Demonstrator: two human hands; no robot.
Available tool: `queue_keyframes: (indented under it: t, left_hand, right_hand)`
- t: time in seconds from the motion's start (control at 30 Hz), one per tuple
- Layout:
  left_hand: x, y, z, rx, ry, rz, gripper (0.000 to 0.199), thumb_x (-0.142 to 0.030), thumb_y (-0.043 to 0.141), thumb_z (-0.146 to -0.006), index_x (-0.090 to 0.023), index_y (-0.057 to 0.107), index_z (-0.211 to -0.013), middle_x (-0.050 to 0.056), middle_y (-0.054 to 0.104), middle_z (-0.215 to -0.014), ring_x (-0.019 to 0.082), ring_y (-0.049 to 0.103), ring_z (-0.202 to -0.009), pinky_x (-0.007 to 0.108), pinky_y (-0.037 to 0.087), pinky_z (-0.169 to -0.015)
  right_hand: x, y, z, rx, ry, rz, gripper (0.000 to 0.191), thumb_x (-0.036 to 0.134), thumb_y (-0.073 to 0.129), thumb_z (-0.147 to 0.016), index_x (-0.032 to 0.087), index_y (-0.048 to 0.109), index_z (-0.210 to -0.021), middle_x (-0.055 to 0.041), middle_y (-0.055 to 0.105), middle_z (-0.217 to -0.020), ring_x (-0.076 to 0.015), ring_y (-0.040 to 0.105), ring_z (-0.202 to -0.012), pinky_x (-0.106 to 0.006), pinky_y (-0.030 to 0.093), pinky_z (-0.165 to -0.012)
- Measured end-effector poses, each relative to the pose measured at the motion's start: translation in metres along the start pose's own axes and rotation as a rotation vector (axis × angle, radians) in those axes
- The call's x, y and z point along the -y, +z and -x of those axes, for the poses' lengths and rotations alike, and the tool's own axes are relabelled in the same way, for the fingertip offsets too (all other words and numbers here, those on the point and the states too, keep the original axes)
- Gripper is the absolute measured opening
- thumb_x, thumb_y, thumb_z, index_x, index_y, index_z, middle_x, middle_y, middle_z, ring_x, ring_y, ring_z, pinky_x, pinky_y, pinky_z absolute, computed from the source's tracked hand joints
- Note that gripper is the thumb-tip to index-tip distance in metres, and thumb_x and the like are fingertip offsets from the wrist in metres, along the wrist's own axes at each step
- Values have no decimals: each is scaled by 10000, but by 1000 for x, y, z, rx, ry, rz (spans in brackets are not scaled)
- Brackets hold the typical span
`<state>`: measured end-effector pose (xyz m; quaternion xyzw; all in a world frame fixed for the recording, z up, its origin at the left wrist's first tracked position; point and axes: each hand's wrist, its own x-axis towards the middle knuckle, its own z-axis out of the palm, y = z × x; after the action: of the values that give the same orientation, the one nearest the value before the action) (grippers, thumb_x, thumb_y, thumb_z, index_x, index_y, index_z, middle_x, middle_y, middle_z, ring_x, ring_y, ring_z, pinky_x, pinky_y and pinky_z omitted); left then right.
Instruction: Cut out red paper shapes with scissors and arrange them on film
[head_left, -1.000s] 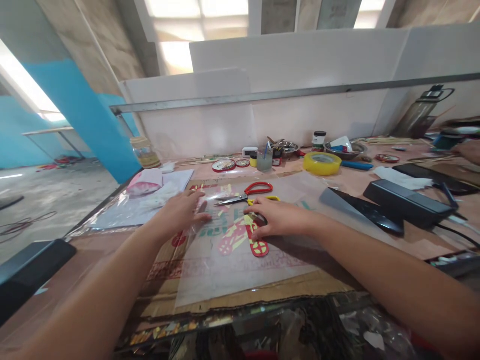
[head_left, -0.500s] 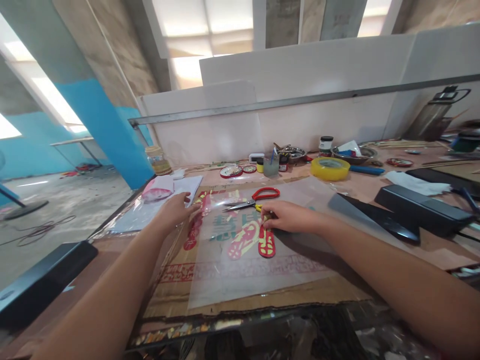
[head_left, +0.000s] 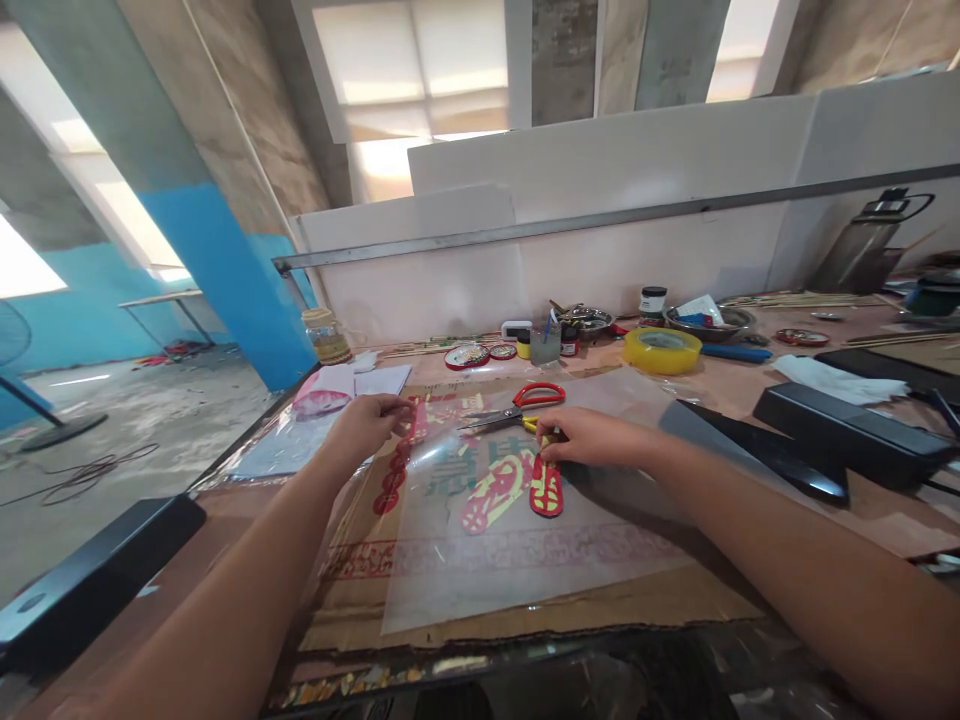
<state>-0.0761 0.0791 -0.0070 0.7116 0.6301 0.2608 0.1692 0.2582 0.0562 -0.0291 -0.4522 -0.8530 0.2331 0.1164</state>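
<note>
My right hand (head_left: 581, 437) pinches the top of a small red and yellow cut-out (head_left: 546, 490) with rounded ends, over a translucent sheet (head_left: 450, 590). Through the sheet show a pink and yellow figure (head_left: 499, 490) and green lettering (head_left: 448, 472). Scissors (head_left: 501, 416) with red and yellow handles lie just beyond, their blades pointing left and one handle partly behind my right fingers. My left hand (head_left: 376, 422) hovers by the sheet's upper left edge, fingers loosely bent and apart, with nothing visible in them. Red printed shapes (head_left: 390, 485) lie below it.
Brown cardboard (head_left: 630, 612) lies under the sheet. Farther back are a yellow tape roll (head_left: 661, 352), a cup (head_left: 545, 345), a metal bowl (head_left: 709, 322) and small jars. A black box-shaped object (head_left: 851, 425) sits at right, another (head_left: 101, 570) at left. White papers (head_left: 289, 450) lie left.
My left hand has moved slightly right and lifted, its fingers drawing in. My right hand still pinches the cut-out. The whole view has shifted slightly with my head.
</note>
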Motion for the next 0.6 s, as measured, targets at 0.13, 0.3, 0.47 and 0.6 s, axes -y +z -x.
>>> queue_keyframes:
  t: [0.13,0.3,0.47,0.6]
  left_hand:
    - [0,2,-1,-40,10,19,284,-362,551,-789,-194,729,-932,48,784,-842,241,743,-765,333,550,-725]
    - [3,6,-1,-85,17,35,240,-321,554,-751,-213,728,-877,29,781,-825,231,738,-707,327,553,-708]
    - [9,8,-5,-144,38,105,293,-325,527,-744,-210,708,-944,38,769,-860,220,727,-684,304,551,-631]
    - [13,5,-6,-199,26,163,289,-321,522,-728,-215,690,-938,31,759,-873,197,716,-622,284,537,-582]
  right_hand:
    - [-3,-8,1,-19,55,22,77,262,638,-829,188,620,-822,-53,677,-854,-203,605,-771,-267,368,-599]
    - [-8,-18,1,-62,160,50,158,326,622,-857,178,639,-909,-65,679,-885,-216,605,-806,-267,346,-584]
    - [-11,-29,7,52,191,46,105,278,635,-843,183,639,-890,-31,691,-773,-178,622,-694,-252,378,-563]
    - [-14,-38,14,101,234,45,49,238,628,-845,191,617,-852,-16,695,-728,-174,651,-687,-243,411,-561]
